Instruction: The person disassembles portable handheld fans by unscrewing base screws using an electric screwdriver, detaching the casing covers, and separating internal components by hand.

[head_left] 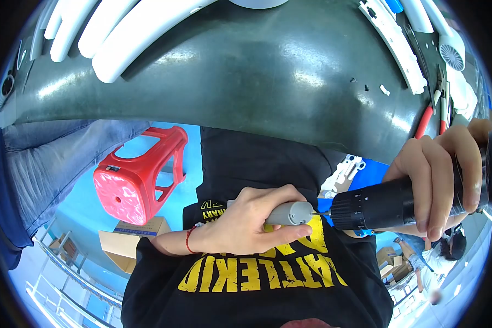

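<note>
My left hand is closed around a small grey cylindrical plastic part, held in front of the black shirt. My right hand grips a black power screwdriver with a numbered collar, lying roughly level. Its thin bit points left and meets the end face of the grey part, near a small hole. How deep the tip sits cannot be seen. The screwdriver's rear end is partly hidden by my fingers and the dark image edge.
A dark green table bears curved white tubes, a long white plastic strip and red-handled pliers. Left of me stand a red stool and a cardboard box. A person is behind at right.
</note>
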The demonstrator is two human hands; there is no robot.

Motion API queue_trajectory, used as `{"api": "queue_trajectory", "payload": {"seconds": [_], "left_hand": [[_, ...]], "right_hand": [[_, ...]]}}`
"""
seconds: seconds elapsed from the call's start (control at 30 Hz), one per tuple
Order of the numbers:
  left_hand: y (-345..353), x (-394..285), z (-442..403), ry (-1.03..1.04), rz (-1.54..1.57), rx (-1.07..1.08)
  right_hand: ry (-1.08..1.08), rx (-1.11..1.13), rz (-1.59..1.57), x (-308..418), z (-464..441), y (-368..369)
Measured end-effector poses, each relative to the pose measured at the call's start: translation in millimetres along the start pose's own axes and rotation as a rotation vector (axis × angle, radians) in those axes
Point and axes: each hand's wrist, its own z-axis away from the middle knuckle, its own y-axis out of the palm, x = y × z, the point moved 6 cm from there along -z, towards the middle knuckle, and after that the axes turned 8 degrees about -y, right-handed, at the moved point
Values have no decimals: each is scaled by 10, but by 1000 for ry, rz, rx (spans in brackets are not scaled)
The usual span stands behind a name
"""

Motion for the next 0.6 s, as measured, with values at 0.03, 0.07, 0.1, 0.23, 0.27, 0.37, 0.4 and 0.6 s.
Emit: {"api": "queue_trajectory", "payload": {"seconds": [0.03, 0.07, 0.1, 0.23, 0.27, 0.37, 0.4, 0.6], "left_hand": [[0, -2, 1, 3, 3, 0], [0, -5, 1, 3, 3, 0], [-2, -8, 1, -4, 2, 4], [-4, -10, -3, -24, 0, 13], [-4, -9, -5, -23, 0, 13], [-3, -12, -1, -6, 0, 8], [-4, -13, 1, -5, -3, 7], [-10, -16, -4, -8, -16, 7]], "right_hand": [[-3, 4, -2, 8, 5, -1], [-6, 9, -4, 17, 9, -1], [-8, 13, -6, 23, 8, -2], [-18, 35, -16, 62, 13, -16], [-20, 40, -19, 71, 15, -20], [-26, 56, -26, 91, 22, -19], [-28, 61, -29, 92, 20, -15], [11, -126, 74, -5, -26, 72]]}}
